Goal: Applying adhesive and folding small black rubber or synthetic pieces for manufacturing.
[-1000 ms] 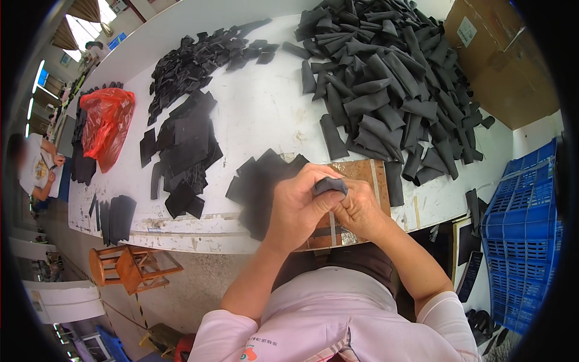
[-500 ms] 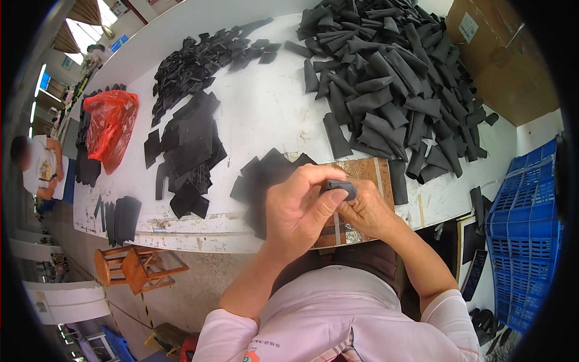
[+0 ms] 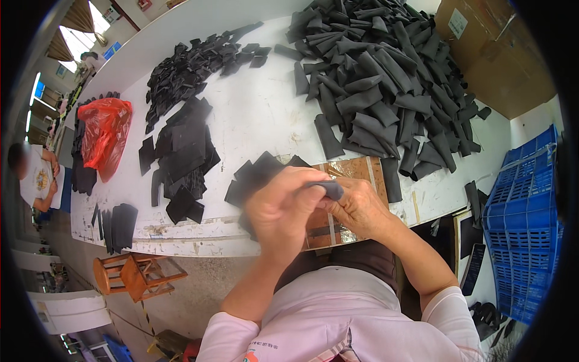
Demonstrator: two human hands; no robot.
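Both my hands are raised over the near edge of the white table (image 3: 241, 108). Between them is a rolled dark grey tube-shaped piece (image 3: 333, 190) of soft sheet material. My left hand (image 3: 278, 202), slightly blurred, curls around the piece with the thumb pressed on it. From the other side, my right hand (image 3: 363, 208) pinches its end; fingers hide much of it. Below the hands lies a brown taped board (image 3: 371, 172) at the table's edge. Flat dark pieces (image 3: 262, 166) lie partly behind my left hand.
A large heap of dark grey tubes (image 3: 362, 90) covers the far right. Flat black pieces (image 3: 184, 142) and small black pieces (image 3: 178, 75) lie left, beyond them a red plastic bag (image 3: 105, 136). A cardboard box (image 3: 494, 60), blue crates (image 3: 522, 223), a wooden stool (image 3: 139, 274) and another person (image 3: 39, 178) surround the table.
My left hand has shifted slightly left and turned over the tube-shaped piece, which now points more to the right. The right hand still grips it. The whole view has shifted a little.
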